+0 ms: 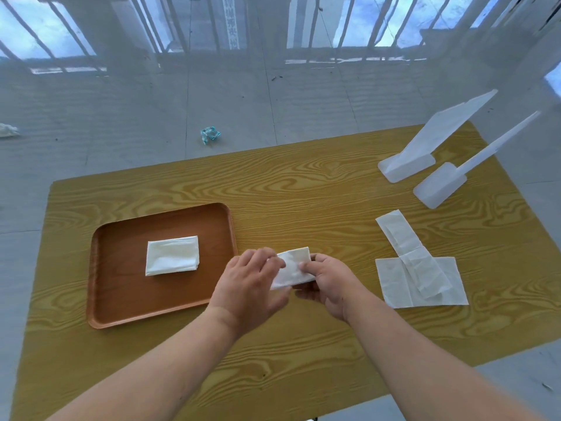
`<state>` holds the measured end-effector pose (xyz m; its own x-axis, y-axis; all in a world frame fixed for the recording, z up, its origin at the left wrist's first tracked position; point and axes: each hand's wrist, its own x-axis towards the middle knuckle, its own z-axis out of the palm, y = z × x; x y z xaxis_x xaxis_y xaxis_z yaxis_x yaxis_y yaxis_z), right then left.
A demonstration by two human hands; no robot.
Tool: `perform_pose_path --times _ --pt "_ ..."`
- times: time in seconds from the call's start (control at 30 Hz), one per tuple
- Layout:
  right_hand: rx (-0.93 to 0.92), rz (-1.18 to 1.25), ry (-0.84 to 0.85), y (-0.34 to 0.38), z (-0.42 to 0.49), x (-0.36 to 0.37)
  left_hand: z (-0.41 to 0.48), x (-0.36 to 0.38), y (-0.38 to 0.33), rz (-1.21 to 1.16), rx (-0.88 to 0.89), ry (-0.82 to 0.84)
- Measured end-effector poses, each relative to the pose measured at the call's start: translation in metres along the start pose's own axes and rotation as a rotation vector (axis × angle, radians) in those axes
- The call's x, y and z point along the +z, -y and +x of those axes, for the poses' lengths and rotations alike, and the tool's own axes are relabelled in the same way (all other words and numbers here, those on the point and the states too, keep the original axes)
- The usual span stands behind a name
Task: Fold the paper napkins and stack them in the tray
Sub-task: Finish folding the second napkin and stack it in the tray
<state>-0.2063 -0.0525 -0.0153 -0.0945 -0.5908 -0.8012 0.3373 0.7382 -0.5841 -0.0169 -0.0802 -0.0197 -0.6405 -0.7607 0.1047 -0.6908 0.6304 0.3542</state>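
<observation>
**Both hands holding a folded napkin beside the tray**

The left hand [247, 287] and the right hand [329, 284] are meeting over the middle of the desk [303, 192], just off the tray's right edge. Between them they are holding a folded napkin [293, 268]. The left hand's fingers [270, 264] are curling narrowly over the napkin's left end, and the right hand's thumb and fingers are pinching its right end. Whether the napkin is resting on the desk or being held just above it cannot be told.

The brown tray [121, 311] is sitting toward the desk's left edge, nearer the front edge than the far one. A small stack of folded napkins [172, 255] is lying flat near the tray's middle, well apart from its rim on every side.

Toward the desk's right edge, two unfolded napkins [420, 275] are lying flat: a wide one nearer the front, and a long narrow one crossing over it at an angle and reaching back toward the far edge.

In the far right corner of the desk, two white plastic stands [425, 165] are sitting side by side, each with a flat foot and a panel leaning out past the desk's edge.

On the grey floor [121, 117] beyond the desk's far edge, a crumpled blue-and-white wrapper [210, 135] is lying.
</observation>
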Motion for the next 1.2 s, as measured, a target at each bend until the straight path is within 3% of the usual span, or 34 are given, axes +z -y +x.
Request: perform_pose_path --times 0.1,0.17,0.23,0.27,0.37,0.6,0.7,0.83,0.9,1.0,1.2 --pt "-0.031 -0.025 0.077 0.007 0.002 0.029 -0.007 -0.017 0.018 -0.412 -0.626 -0.021" --pt "-0.041 -0.031 0.123 0.010 0.003 0.054 -0.006 -0.031 0.037 -0.863 -1.005 0.023" --pt "-0.048 -0.034 0.169 0.012 0.005 0.079 -0.009 -0.040 0.061 -1.249 -1.160 0.091" --pt "-0.050 -0.044 0.185 0.012 0.006 0.093 -0.013 -0.044 0.074 -1.334 -1.168 0.111" --pt "-0.078 -0.174 0.146 0.012 0.013 0.131 -0.032 -0.055 0.113 -1.257 -1.121 0.079" --pt "-0.301 -0.822 0.018 0.008 0.039 0.194 -0.061 -0.070 0.191 -0.780 -1.012 0.008" --pt "-0.334 -0.926 -0.027 0.009 0.049 0.211 -0.062 -0.071 0.208 -0.492 -0.944 0.043" --pt "-0.351 -1.059 -0.167 0.009 0.046 0.212 -0.060 -0.067 0.207 -0.255 -0.911 -0.026" --pt "-0.408 -1.132 -0.260 0.007 0.035 0.181 -0.048 -0.060 0.180 -0.154 -0.753 -0.023" --pt "-0.485 -1.219 -0.398 -0.005 0.011 0.088 -0.020 -0.037 0.102 -0.058 -0.348 0.117" --pt "-0.542 -1.315 -0.517 -0.023 0.009 0.032 -0.040 -0.021 0.086 0.126 -0.090 0.376"
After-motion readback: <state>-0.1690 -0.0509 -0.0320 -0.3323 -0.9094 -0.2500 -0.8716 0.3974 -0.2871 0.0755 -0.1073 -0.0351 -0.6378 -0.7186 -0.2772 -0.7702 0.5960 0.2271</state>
